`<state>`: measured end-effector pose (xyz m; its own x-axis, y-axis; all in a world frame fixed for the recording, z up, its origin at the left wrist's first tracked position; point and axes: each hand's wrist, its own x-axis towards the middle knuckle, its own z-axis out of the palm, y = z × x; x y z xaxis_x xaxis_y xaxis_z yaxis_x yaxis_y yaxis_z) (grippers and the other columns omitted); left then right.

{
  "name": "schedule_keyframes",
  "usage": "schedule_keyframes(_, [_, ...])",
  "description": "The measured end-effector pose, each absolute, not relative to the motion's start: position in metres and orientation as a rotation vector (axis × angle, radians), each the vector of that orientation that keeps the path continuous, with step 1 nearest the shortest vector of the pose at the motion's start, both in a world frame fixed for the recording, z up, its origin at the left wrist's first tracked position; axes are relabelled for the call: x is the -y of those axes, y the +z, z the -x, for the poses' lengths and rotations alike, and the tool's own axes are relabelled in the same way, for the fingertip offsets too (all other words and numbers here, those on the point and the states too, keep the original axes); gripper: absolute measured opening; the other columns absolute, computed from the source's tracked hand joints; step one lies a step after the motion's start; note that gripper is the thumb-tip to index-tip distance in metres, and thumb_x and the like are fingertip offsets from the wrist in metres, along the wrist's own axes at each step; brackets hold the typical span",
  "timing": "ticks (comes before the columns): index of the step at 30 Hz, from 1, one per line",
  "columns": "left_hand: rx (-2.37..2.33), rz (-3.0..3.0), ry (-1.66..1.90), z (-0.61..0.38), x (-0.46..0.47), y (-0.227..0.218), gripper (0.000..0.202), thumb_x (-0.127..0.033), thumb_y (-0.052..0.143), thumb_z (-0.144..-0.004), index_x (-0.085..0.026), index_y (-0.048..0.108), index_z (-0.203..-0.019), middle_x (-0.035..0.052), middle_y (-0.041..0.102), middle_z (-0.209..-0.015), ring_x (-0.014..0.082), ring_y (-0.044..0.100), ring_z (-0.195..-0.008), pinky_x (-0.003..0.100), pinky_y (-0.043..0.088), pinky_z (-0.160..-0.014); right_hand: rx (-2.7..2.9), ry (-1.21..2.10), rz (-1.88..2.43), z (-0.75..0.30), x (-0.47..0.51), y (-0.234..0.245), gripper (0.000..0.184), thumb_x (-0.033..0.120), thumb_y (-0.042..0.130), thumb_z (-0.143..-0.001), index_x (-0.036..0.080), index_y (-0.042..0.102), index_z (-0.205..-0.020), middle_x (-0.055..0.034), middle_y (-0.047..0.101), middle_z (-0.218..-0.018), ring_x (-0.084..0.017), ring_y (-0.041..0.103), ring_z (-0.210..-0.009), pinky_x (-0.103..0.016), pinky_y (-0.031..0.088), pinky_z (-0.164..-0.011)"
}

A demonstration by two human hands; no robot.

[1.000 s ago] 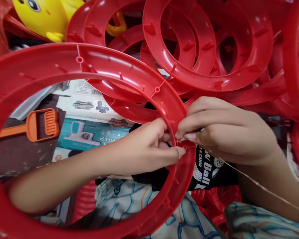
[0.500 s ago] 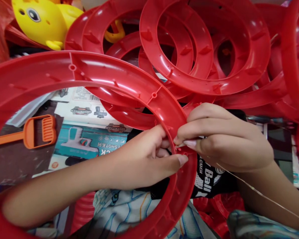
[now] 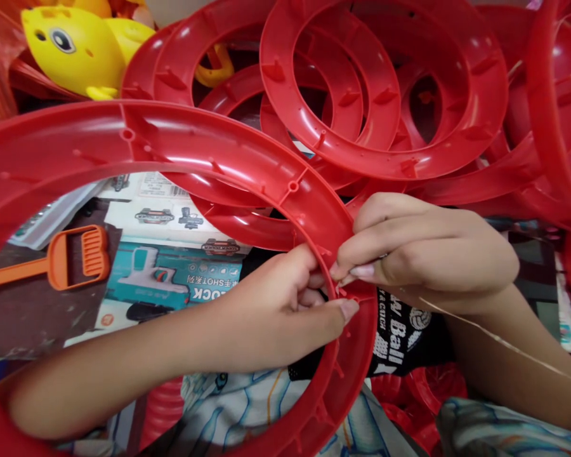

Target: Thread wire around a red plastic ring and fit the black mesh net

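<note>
A large red plastic ring (image 3: 204, 136), its ribbed inner side facing me, stands tilted over my lap. My left hand (image 3: 285, 304) reaches through its opening and grips the right part of the rim, thumb on the ribbed face and fingers curled behind. Pinched between the thumb and fingers of my right hand (image 3: 423, 251) is a thin pale string (image 3: 485, 333). Its end meets the ring's inner edge close to my left thumb, and the rest trails down to the right. Whether the end passes through a hole is too small to tell.
More red rings (image 3: 333, 143) are heaped at the back and right. A yellow toy animal (image 3: 76, 51) lies at the back left. An orange plastic scoop-like piece (image 3: 76, 257) and a printed box (image 3: 147, 273) are on the dark table. Red parts (image 3: 433, 393) sit below my right arm.
The view has shifted slightly. My left hand keeps its grip on the ring, and my right fingers still pinch the string at the same spot, the wrist turned a little.
</note>
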<state>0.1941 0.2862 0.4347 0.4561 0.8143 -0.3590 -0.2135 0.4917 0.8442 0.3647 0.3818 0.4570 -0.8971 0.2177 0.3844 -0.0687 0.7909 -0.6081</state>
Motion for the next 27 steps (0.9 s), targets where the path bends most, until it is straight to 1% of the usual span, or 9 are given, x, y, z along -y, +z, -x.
schedule_keyframes(2, [-0.882,-0.808,0.710,-0.194,-0.285,0.434,0.021,-0.025,0.061,-0.085,-0.021,0.041,-0.086,-0.0088,0.042,-0.065,0.0032,0.037,-0.052,0.014,0.030,-0.045,2.549,0.845,0.107,-0.365,-0.381,0.457,0.020,0.004,0.059,-0.090,0.016,0.052,-0.075,0.0047,0.067,-0.090,-0.007,0.053,-0.086,-0.027,0.050,-0.079])
schedule_keyframes(6, [-0.849,-0.783,0.709,-0.194,-0.286,0.436,0.019,-0.021,0.059,-0.085,-0.021,0.040,-0.084,-0.0105,0.037,-0.061,0.0026,0.030,-0.048,0.013,0.025,-0.042,2.557,0.776,0.089,-0.364,-0.382,0.457,0.021,0.008,0.055,-0.093,0.016,0.052,-0.075,0.0048,0.066,-0.090,-0.007,0.053,-0.085,-0.028,0.049,-0.082])
schedule_keyframes(9, [-0.818,-0.790,0.754,-0.194,-0.286,0.440,0.017,-0.016,0.056,-0.085,-0.020,0.040,-0.082,-0.0094,0.040,-0.065,0.0022,0.029,-0.049,0.014,0.025,-0.043,2.578,0.754,0.065,-0.364,-0.384,0.457,0.019,0.008,0.054,-0.094,0.017,0.052,-0.077,0.0036,0.067,-0.093,-0.008,0.054,-0.088,-0.027,0.050,-0.081])
schedule_keyframes(14, [-0.840,-0.843,0.826,-0.197,-0.284,0.437,0.012,-0.013,0.053,-0.087,-0.021,0.043,-0.089,-0.0070,0.046,-0.074,0.0041,0.040,-0.058,0.015,0.035,-0.050,2.563,0.711,0.128,-0.364,-0.380,0.455,0.018,0.009,0.055,-0.093,0.017,0.052,-0.077,0.0034,0.066,-0.094,-0.008,0.055,-0.089,-0.028,0.051,-0.083])
schedule_keyframes(17, [-0.898,-0.868,0.837,-0.198,-0.283,0.434,0.011,-0.013,0.051,-0.087,-0.021,0.044,-0.090,-0.0070,0.046,-0.073,0.0053,0.041,-0.059,0.017,0.035,-0.051,2.522,0.704,0.216,-0.362,-0.375,0.452,0.018,0.007,0.057,-0.091,0.017,0.052,-0.078,0.0042,0.065,-0.093,-0.007,0.055,-0.089,-0.028,0.051,-0.086])
schedule_keyframes(19, [-0.931,-0.867,0.831,-0.199,-0.282,0.433,0.010,-0.015,0.052,-0.087,-0.021,0.045,-0.091,-0.0068,0.047,-0.073,0.0059,0.042,-0.060,0.017,0.036,-0.051,2.518,0.726,0.206,-0.361,-0.373,0.451,0.017,0.006,0.058,-0.090,0.017,0.052,-0.079,0.0038,0.066,-0.094,-0.008,0.055,-0.090,-0.029,0.051,-0.085])
schedule_keyframes(24, [-0.950,-0.800,0.839,-0.199,-0.280,0.431,0.009,-0.018,0.053,-0.089,-0.022,0.047,-0.095,-0.0039,0.058,-0.084,0.0080,0.054,-0.074,0.019,0.044,-0.061,2.511,0.767,0.208,-0.359,-0.375,0.451,0.021,0.003,0.058,-0.089,0.017,0.050,-0.076,0.0038,0.067,-0.092,-0.008,0.055,-0.088,-0.029,0.050,-0.082])
schedule_keyframes(27, [-0.940,-0.749,0.839,-0.200,-0.278,0.432,0.012,-0.022,0.055,-0.089,-0.022,0.048,-0.099,-0.0030,0.059,-0.087,0.0077,0.052,-0.072,0.019,0.042,-0.061,2.496,0.776,0.193,-0.360,-0.377,0.451,0.021,0.001,0.060,-0.087,0.017,0.051,-0.076,0.0036,0.067,-0.091,-0.008,0.056,-0.088,-0.029,0.050,-0.083])
